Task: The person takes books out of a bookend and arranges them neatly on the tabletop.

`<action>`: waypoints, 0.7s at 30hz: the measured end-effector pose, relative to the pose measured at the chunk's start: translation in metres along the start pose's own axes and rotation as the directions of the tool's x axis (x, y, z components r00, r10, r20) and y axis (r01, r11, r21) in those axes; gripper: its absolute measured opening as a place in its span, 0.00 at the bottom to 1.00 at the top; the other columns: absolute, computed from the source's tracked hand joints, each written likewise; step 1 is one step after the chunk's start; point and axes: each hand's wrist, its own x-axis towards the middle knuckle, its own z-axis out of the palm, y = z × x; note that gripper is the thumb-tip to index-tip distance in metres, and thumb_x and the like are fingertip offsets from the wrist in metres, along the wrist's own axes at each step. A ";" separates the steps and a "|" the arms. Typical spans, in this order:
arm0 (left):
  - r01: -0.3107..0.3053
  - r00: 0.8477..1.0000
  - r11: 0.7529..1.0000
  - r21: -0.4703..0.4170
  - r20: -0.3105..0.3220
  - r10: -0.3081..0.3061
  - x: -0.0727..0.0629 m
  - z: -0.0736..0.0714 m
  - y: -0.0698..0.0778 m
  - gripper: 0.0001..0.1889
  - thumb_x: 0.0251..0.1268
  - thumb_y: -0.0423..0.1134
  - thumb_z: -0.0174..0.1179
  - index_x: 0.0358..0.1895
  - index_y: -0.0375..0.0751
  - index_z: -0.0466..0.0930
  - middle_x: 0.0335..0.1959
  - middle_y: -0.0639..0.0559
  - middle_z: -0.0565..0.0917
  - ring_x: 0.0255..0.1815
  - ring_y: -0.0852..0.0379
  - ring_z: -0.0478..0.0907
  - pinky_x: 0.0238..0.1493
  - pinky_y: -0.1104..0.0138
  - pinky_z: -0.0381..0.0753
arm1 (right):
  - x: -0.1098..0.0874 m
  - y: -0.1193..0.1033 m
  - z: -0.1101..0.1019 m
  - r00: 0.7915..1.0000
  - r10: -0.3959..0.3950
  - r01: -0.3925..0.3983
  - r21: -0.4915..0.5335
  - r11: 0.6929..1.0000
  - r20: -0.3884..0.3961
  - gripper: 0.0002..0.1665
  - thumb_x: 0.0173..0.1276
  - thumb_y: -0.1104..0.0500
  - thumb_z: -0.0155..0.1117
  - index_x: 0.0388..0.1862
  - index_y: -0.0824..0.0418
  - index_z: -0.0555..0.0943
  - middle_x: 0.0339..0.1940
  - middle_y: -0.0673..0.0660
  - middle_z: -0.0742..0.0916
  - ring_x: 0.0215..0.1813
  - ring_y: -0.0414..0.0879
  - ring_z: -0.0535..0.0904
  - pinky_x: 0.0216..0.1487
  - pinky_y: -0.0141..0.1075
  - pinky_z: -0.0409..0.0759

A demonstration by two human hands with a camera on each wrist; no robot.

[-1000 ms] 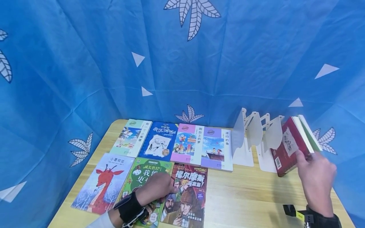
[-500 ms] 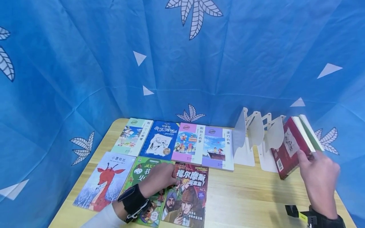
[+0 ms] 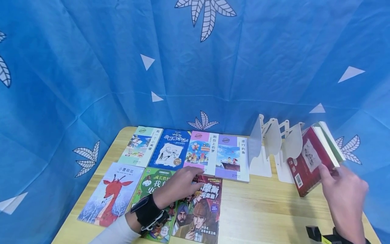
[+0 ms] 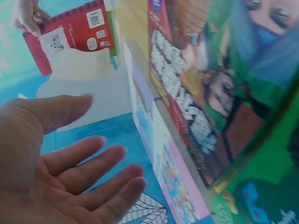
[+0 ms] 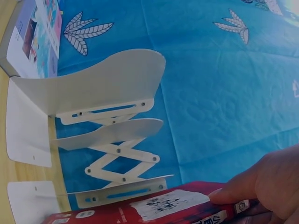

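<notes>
At the right of the head view, my right hand (image 3: 345, 193) grips a red book (image 3: 310, 157), thumb on its cover. The book stands tilted beside the last plate of a white expandable bookend (image 3: 265, 142). Behind it is a second book with a green cover (image 3: 335, 145); whether my fingers hold that one too is hidden. My left hand (image 3: 179, 184), its fingers relaxed and apart, is over the top of a detective comic-style book (image 3: 198, 217) and a green-covered book (image 3: 152, 193). The left wrist view shows nothing in the left palm (image 4: 60, 182).
Flat on the wooden table (image 3: 253, 210) lie a deer book (image 3: 111, 195), a mint book (image 3: 137, 149), a blue book (image 3: 167, 152), a pink book (image 3: 198, 152) and a purple book (image 3: 230, 159). A blue patterned cloth (image 3: 195, 78) hangs behind the table.
My left hand has moved right and away from me, from the green-covered book toward the detective book's top, and its fingers have straightened. The red book's near corner has shifted slightly toward me.
</notes>
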 end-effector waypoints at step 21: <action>-0.125 0.992 0.989 -0.077 0.003 0.126 0.021 -0.008 0.054 0.38 0.69 0.56 0.67 0.78 0.50 0.67 0.74 0.50 0.77 0.75 0.53 0.75 0.72 0.58 0.79 | -0.029 -0.016 -0.030 0.996 0.015 -0.011 0.040 0.999 -0.087 0.19 0.69 0.59 0.69 0.41 0.79 0.86 0.36 0.79 0.87 0.17 0.19 0.70 0.19 0.19 0.55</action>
